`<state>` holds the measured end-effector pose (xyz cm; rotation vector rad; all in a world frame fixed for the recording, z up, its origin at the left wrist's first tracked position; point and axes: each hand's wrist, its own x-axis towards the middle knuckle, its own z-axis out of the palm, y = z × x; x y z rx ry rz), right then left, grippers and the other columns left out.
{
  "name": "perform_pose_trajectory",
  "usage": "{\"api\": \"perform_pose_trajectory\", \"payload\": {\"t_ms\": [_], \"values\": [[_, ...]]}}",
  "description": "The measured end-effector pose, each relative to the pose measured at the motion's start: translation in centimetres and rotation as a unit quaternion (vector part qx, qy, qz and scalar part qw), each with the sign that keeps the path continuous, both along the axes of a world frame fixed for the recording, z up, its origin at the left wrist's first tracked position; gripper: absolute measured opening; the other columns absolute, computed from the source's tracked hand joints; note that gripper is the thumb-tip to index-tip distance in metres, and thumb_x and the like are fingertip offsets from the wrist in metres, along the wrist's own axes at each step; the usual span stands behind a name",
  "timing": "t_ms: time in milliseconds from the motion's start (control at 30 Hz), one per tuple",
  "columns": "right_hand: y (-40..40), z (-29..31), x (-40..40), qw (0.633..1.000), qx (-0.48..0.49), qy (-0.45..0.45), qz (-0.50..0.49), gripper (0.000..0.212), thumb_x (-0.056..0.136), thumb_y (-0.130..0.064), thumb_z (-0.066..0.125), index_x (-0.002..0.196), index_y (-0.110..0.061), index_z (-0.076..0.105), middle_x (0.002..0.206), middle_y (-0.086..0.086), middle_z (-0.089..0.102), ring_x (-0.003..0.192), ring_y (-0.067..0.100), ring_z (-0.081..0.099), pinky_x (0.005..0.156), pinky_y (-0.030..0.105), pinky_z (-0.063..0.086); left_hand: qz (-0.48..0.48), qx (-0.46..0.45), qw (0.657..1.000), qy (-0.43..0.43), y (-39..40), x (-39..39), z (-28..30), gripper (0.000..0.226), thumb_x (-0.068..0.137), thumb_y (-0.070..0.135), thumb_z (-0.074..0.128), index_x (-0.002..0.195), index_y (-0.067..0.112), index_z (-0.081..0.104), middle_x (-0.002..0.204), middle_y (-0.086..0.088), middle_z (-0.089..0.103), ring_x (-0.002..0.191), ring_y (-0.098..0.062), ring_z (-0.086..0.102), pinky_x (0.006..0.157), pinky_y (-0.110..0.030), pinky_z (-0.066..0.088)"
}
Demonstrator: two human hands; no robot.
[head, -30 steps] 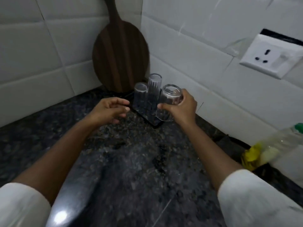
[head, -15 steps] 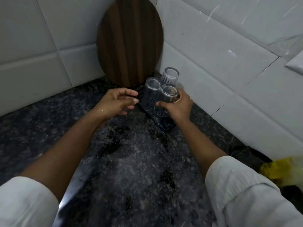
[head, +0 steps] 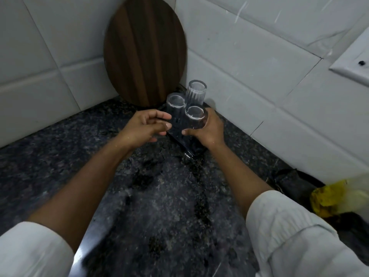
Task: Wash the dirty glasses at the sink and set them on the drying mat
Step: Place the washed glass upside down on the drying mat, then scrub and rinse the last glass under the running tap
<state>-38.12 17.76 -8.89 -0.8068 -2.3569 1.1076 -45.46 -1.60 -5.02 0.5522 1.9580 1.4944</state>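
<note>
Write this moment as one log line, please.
phase: placing | right hand: gripping upside-down glass over drying mat | left hand: open, empty | mat: two glasses upside down

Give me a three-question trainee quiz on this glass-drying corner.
1. True or false: the right hand grips the nearest glass.
2. How many glasses stand upside down on the drying mat?
3. What leans in the tiled corner behind them? A) wooden board B) metal tray C) frying pan

Key: 1 true; 2 three, counting the ribbed glass and the left glass; 3 A.
</note>
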Motion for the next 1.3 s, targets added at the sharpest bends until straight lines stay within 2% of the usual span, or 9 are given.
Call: {"api": "perform_pose_trajectory", "payload": {"t_ms": [100, 267, 467, 667, 733, 900, 1000, 1200, 1300], "values": [[0.7, 1.9, 2.4, 0.998, -0.056, 0.008, -0.027, 0.070, 0.062, -0.024, 0.090, 0.121, -0.010, 0.054, 0.114, 0.006, 0.061, 0.103, 0.019, 0.059, 0.087, 0.031, 0.051, -0.013, 0.012, 1.000, 0.005, 1.2, 2.1, 0.9, 0.024, 0.090, 0.020, 0.068, 0.114, 0.020, 0.066, 0.107, -0.005, 0.074, 0.096, -0.019, 0.069, 0.077, -0.031, 0.050], [2.1, 6.2, 11.0, 0.984, -0.164, 0.046, -0.048, 0.034, 0.073, -0.018, 0.082, 0.101, -0.015, 0.064, 0.097, 0.005, 0.071, 0.087, 0.018, 0.068, 0.072, 0.028, 0.054, -0.066, 0.019, 0.998, 0.013, 5.2, 8.1, 2.5, 0.023, 0.089, 0.017, 0.069, 0.112, 0.020, 0.067, 0.104, -0.009, 0.074, 0.085, -0.014, 0.067, 0.070, -0.027, 0.049], [3.6, 11.2, 25.3, 0.980, -0.174, 0.076, -0.052, 0.015, 0.078, -0.017, 0.076, 0.087, -0.019, 0.065, 0.074, -0.003, 0.067, 0.072, 0.014, 0.067, 0.060, 0.029, 0.050, -0.144, 0.032, 0.988, 0.047, 10.3, 19.0, 5.9, 0.025, 0.088, 0.018, 0.071, 0.112, 0.019, 0.067, 0.088, 0.002, 0.073, 0.077, -0.009, 0.069, 0.066, -0.023, 0.052], [4.8, 11.1, 35.2, 0.979, -0.168, 0.073, -0.088, 0.014, 0.079, -0.016, 0.076, 0.084, -0.020, 0.063, 0.071, -0.001, 0.066, 0.063, 0.010, 0.063, 0.055, 0.023, 0.047, -0.190, 0.020, 0.979, 0.064, 12.5, 27.3, 6.7, 0.016, 0.088, 0.016, 0.070, 0.101, 0.025, 0.067, 0.085, 0.002, 0.073, 0.073, -0.008, 0.070, 0.062, -0.022, 0.052], [5.0, 9.7, 36.8, 0.979, -0.153, 0.076, -0.116, 0.021, 0.076, -0.018, 0.079, 0.089, -0.019, 0.063, 0.080, 0.002, 0.067, 0.069, 0.012, 0.063, 0.061, 0.026, 0.049, -0.192, 0.007, 0.979, 0.072, 12.6, 28.5, 6.7, 0.016, 0.089, 0.016, 0.070, 0.103, 0.024, 0.068, 0.088, 0.002, 0.074, 0.075, -0.009, 0.070, 0.064, -0.024, 0.052], [4.6, 3.9, 37.9, 0.980, -0.156, -0.016, -0.123, 0.098, 0.057, -0.031, 0.092, 0.138, -0.015, 0.039, 0.131, 0.003, 0.048, 0.118, 0.020, 0.049, 0.092, 0.034, 0.046, -0.182, -0.005, 0.982, 0.051, 12.7, 28.1, 6.2, 0.022, 0.089, 0.017, 0.070, 0.111, 0.019, 0.068, 0.099, -0.006, 0.075, 0.087, -0.017, 0.072, 0.072, -0.030, 0.053], [3.7, -0.3, 36.7, 0.979, -0.154, -0.041, -0.125, 0.118, 0.047, -0.035, 0.096, 0.144, -0.016, 0.032, 0.143, 0.003, 0.043, 0.129, 0.021, 0.044, 0.100, 0.036, 0.044, -0.175, -0.002, 0.984, 0.044, 13.0, 27.3, 5.5, 0.022, 0.088, 0.016, 0.070, 0.110, 0.019, 0.069, 0.101, -0.008, 0.075, 0.090, -0.020, 0.072, 0.070, -0.028, 0.052], [1.8, -4.0, 34.6, 0.965, -0.125, 0.059, -0.223, 0.060, 0.058, -0.028, 0.092, 0.111, -0.023, 0.064, 0.105, -0.004, 0.071, 0.093, 0.010, 0.066, 0.080, 0.033, 0.058, -0.183, -0.001, 0.982, 0.041, 14.1, 26.3, 4.2, 0.021, 0.089, 0.015, 0.069, 0.110, 0.019, 0.068, 0.103, -0.009, 0.075, 0.089, -0.020, 0.070, 0.069, -0.027, 0.050], [1.5, -3.7, 36.1, 0.959, -0.112, 0.084, -0.246, 0.052, 0.054, -0.027, 0.091, 0.099, -0.026, 0.065, 0.097, -0.007, 0.072, 0.086, 0.007, 0.067, 0.073, 0.029, 0.057, -0.200, -0.007, 0.979, 0.040, 15.2, 27.1, 3.8, 0.018, 0.089, 0.015, 0.068, 0.107, 0.021, 0.068, 0.098, -0.006, 0.073, 0.083, -0.016, 0.068, 0.070, -0.027, 0.051]]}}
